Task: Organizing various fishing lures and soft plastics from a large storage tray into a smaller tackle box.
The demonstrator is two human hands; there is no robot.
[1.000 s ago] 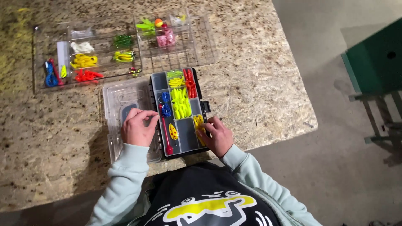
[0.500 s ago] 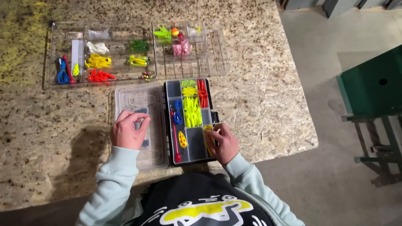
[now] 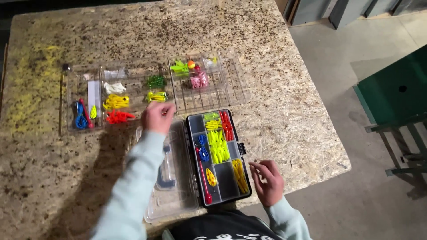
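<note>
2 trays lie on the table [image 3: 289,115]. The left hand [image 3: 156,116], loosely curled and holding nothing visible, hovers at the clear tray [image 3: 213,95], just beside the yellow lures [image 3: 156,96]. The right hand [image 3: 268,181], fingers spread and empty, sits just right of the black box [image 3: 219,158], whose long axis runs away from the person.

Rough chipboard table [image 3: 289,89], glossy clear plastic tray [image 3: 231,89], dark plastic box [image 3: 195,124] of rubbery lures [image 3: 218,144]

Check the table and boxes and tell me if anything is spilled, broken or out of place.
Nothing stands out. The black tackle box lies open with its clear lid flat beside it, and the lures sit sorted in their compartments. The clear tray behind holds its lures too. None lie loose on the table; both hands look empty.
</note>
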